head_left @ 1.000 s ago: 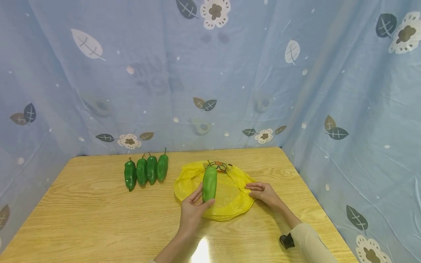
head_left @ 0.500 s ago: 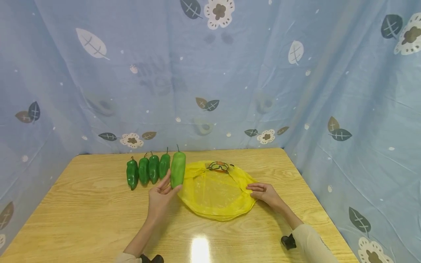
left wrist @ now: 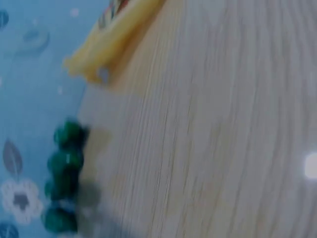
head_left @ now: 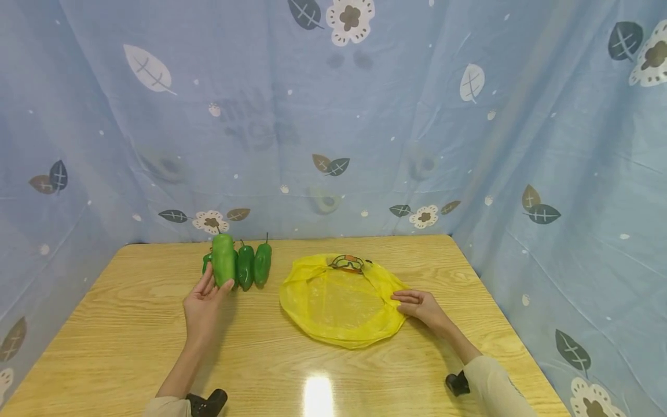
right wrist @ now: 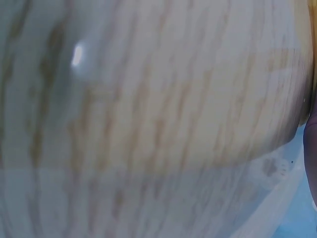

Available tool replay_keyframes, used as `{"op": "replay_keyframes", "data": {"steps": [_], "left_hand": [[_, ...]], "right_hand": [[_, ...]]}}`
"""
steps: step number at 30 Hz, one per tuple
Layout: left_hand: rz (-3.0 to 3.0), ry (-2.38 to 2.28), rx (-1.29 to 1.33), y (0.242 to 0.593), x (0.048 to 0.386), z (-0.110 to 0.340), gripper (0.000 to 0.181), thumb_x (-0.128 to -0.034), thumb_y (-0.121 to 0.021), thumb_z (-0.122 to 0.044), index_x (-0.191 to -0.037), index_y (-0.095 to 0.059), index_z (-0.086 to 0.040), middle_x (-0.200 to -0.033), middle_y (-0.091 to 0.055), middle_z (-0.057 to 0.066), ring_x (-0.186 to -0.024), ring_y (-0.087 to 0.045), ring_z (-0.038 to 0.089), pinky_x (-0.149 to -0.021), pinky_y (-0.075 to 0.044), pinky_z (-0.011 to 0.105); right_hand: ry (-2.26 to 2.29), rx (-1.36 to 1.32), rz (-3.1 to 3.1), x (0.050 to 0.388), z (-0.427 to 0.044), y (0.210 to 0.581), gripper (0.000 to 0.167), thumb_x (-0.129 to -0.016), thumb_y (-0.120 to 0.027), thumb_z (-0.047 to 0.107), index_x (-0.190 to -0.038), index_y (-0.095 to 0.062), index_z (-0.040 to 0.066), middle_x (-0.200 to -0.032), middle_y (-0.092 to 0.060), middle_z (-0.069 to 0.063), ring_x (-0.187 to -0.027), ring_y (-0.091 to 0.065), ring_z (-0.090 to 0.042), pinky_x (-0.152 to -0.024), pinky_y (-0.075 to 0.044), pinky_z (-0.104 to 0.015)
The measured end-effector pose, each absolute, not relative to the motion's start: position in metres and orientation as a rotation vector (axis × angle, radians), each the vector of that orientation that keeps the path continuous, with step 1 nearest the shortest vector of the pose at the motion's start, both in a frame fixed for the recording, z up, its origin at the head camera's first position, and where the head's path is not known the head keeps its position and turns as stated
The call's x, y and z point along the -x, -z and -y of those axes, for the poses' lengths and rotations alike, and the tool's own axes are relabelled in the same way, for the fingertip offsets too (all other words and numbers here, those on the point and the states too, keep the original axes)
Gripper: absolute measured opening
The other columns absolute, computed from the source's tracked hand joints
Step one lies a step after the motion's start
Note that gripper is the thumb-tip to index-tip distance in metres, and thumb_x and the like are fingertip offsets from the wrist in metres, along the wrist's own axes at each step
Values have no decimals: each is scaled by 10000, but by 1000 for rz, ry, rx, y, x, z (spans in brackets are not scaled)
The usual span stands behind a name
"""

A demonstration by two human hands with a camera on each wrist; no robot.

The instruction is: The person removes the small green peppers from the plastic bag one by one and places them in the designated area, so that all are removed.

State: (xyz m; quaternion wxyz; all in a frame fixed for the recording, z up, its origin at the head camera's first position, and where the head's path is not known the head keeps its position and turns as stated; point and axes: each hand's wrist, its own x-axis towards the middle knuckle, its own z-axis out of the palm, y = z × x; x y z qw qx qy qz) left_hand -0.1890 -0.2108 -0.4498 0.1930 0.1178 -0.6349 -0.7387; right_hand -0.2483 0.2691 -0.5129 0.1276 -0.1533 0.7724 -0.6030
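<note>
In the head view my left hand (head_left: 200,307) grips a light green pepper (head_left: 223,258) by its lower end, stem upward. It is in front of a row of darker green peppers, partly hiding those at the left; a pepper (head_left: 263,263) stands out at the row's right end. My right hand (head_left: 421,307) pinches the right edge of a yellow plastic bag (head_left: 346,336), which lies spread with its mouth open. The left wrist view shows the dark peppers (left wrist: 64,163) blurred, without the held one. Only a sliver of the right hand (right wrist: 311,153) enters the right wrist view.
The wooden table (head_left: 365,382) has its back edge against a blue patterned curtain (head_left: 292,116), which also hangs at both sides. A printed goggles picture (head_left: 347,264) is at the bag's back rim. Black wrist mounts (head_left: 207,402) are on both arms.
My left hand has carried the light green pepper from over the yellow bag leftward to the row of dark peppers. The right hand has stayed at the bag's edge.
</note>
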Motion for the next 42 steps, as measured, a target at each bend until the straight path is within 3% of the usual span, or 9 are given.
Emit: {"op": "replay_keyframes", "data": {"steps": [4, 11, 17, 20, 23, 27, 37, 42], "left_hand": [[1767, 2047, -401, 453, 192, 239, 662, -869, -705, -73, -1447, -384, -72, -1462, -375, 194, -1060, -585, -32, -814, -491, 72], [1817, 1970, -488, 460, 193, 278, 677, -881, -696, -101, -1462, -350, -66, -1467, -350, 227, -1070, -568, -36, -786, -483, 45], [1870, 1899, -521, 467, 193, 297, 675, -883, -695, -113, -1456, -346, -40, -1461, -337, 245, -960, -571, -119, -757, -475, 27], [1959, 1847, -546, 470, 193, 303, 673, -905, -671, -149, -1468, -319, -44, -1462, -339, 245, -1086, -546, -36, -757, -467, 16], [2077, 1788, -560, 474, 195, 308, 678, -931, -635, -207, -1487, -276, -59, -1460, -349, 249, -1235, -477, 152, -769, -459, 11], [2230, 1679, -533, 481, 200, 315, 684, -953, -596, -261, -1492, -235, -42, -1459, -348, 247, -1284, -415, 317, -777, -447, 5], [2388, 1564, -519, 493, 210, 321, 694, -964, -585, -272, -1476, -217, 18, -1430, -345, 285, -1285, -397, 390, -816, -412, 8], [2448, 1535, -517, 497, 209, 321, 698, -977, -561, -276, -1471, -192, 53, -1414, -351, 308, -1261, -423, 400, -756, -409, -24]], "right_hand": [[1754, 455, -2244, 250, -269, 513, 459, -934, -611, 53, -1316, -463, -152, -1297, -524, -314, -1161, -586, -190, -887, -521, -186], [1766, 456, -2229, 251, -268, 515, 459, -929, -616, 49, -1311, -466, -156, -1291, -529, -314, -1115, -604, -98, -883, -524, -188], [1773, 450, -2237, 250, -268, 514, 449, -921, -622, 36, -1298, -477, -159, -1287, -528, -322, -1103, -608, -91, -879, -524, -181], [1777, 449, -2237, 249, -268, 513, 452, -919, -626, 42, -1298, -479, -156, -1289, -528, -319, -1109, -606, -101, -880, -523, -181], [1776, 447, -2241, 249, -268, 513, 458, -919, -629, 48, -1302, -477, -153, -1293, -526, -318, -1117, -604, -116, -878, -524, -181], [1775, 441, -2246, 247, -269, 513, 466, -920, -627, 45, -1308, -467, -156, -1302, -518, -319, -1131, -600, -140, -876, -524, -181], [1790, 419, -2241, 245, -268, 511, 474, -912, -633, 40, -1306, -462, -162, -1299, -517, -324, -1122, -604, -138, -870, -522, -172], [1792, 422, -2232, 245, -268, 511, 474, -916, -625, 40, -1309, -456, -165, -1305, -509, -329, -1113, -604, -112, -872, -522, -174]]}}
